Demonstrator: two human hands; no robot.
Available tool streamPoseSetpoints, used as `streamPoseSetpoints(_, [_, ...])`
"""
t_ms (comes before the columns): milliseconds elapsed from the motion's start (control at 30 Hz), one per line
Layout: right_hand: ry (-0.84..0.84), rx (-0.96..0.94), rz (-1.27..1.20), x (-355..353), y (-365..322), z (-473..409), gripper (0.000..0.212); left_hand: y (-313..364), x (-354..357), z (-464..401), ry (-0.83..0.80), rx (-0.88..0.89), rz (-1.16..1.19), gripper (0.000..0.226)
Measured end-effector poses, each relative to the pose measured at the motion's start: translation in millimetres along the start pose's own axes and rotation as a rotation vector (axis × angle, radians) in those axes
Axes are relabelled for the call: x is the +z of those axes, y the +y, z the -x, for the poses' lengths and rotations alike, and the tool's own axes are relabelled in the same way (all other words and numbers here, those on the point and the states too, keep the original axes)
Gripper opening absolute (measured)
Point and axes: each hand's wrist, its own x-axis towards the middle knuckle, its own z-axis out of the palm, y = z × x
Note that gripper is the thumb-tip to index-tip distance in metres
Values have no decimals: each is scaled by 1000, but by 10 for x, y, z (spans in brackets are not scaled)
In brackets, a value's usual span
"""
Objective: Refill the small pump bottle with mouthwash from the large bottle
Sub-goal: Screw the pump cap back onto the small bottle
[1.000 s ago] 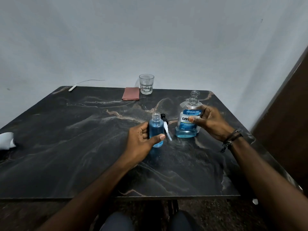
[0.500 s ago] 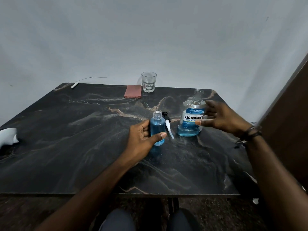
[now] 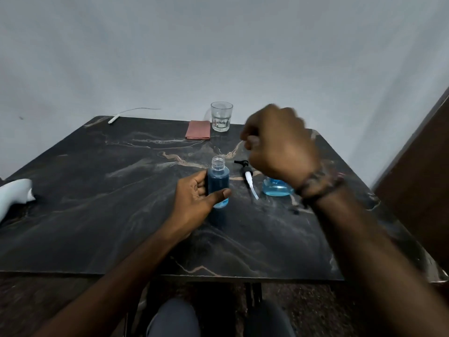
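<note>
Head view: left hand (image 3: 194, 203) grips small pump bottle (image 3: 218, 183) (uncapped) — upright

Pump head (image 3: 246, 175) btwn both bottles

The right hand (image 3: 279, 144) is blurred, and it covers nearly all of the large mouthwash bottle (image 3: 277, 189); only the blue base shows below the wrist. If the fingers hold something cannot be told. Left of this bottle, the left hand (image 3: 196, 198) hides part of the small pump bottle (image 3: 218, 183). Far left of it, a white object (image 3: 14, 194) is cut by the picture's edge.
</note>
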Motion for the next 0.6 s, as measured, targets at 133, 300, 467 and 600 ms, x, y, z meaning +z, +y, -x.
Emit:
streamPoseSetpoints(133, [-110,113,33,545,-29,-469,25,37,-25,42,30,6,15,43])
streamPoseSetpoints(300, [-222,176,193,1026,120,-703,34,61,-40,86,24,7,26,42])
streamPoseSetpoints(467, [-306,230,309,1375,303,-764,36,74,-44,79,15,8,48,43])
streamPoseSetpoints(600, [-278,239,363,1438,315,-794,30,49,-89,65,16,14,35,41])
